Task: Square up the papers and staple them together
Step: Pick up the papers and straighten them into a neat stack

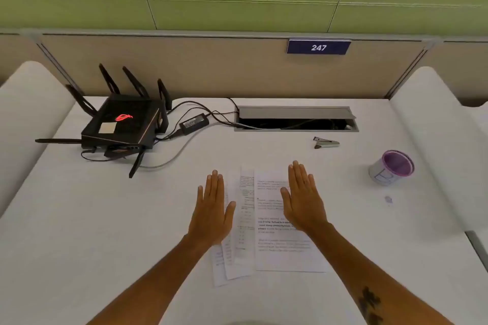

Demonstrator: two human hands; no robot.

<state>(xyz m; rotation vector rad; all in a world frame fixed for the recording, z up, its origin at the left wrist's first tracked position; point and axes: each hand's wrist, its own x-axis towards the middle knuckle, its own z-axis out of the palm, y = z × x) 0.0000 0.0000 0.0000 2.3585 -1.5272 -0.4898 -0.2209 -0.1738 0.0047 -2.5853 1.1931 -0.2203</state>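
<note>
Several printed sheets of paper (266, 245) lie fanned out and misaligned on the white desk (105, 232), their left edges staggered. My left hand (214, 208) lies flat, palm down, over the left edge of the fan, fingers straight and together. My right hand (303, 200) lies flat on the top sheet, fingers extended. Neither hand holds anything. A small grey stapler (326, 142) rests on the desk beyond the papers, to the far right of my right hand, untouched.
A black router (124, 124) with antennas and cables sits at the back left beside a power brick (194, 123). An open cable tray (295, 120) is set in the desk's back. A purple-rimmed cup (392, 167) stands at the right. A partition wall closes the back.
</note>
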